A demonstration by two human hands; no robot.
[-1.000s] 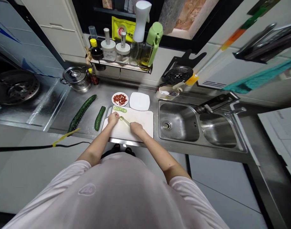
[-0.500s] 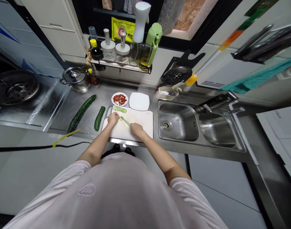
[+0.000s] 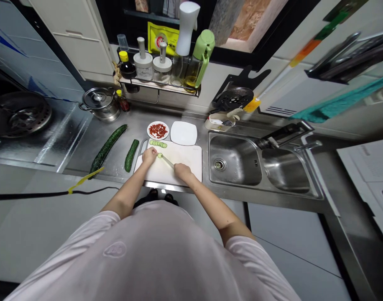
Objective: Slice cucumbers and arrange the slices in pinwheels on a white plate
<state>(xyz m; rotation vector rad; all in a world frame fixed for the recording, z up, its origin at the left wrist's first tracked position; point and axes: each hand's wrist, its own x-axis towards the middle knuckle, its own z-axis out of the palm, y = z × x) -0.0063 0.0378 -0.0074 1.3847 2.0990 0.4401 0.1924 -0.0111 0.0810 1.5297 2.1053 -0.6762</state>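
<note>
The white cutting board has its near edge close to the front of the steel bench, and a narrow strip of metal parts its right edge from the double sink. Bare board shows beyond and to the right of the knife, leaving room on that side. Two cucumbers lie left of the board, two white plates just past its far edge, one bearing red pieces. One lone slice sits at the blade's tip; the overlapping row behind is too small to count surely. The right hand is clamped round the handle, forearm slanting inward; the left hand curls beside the slice, its grip unclear.
</note>
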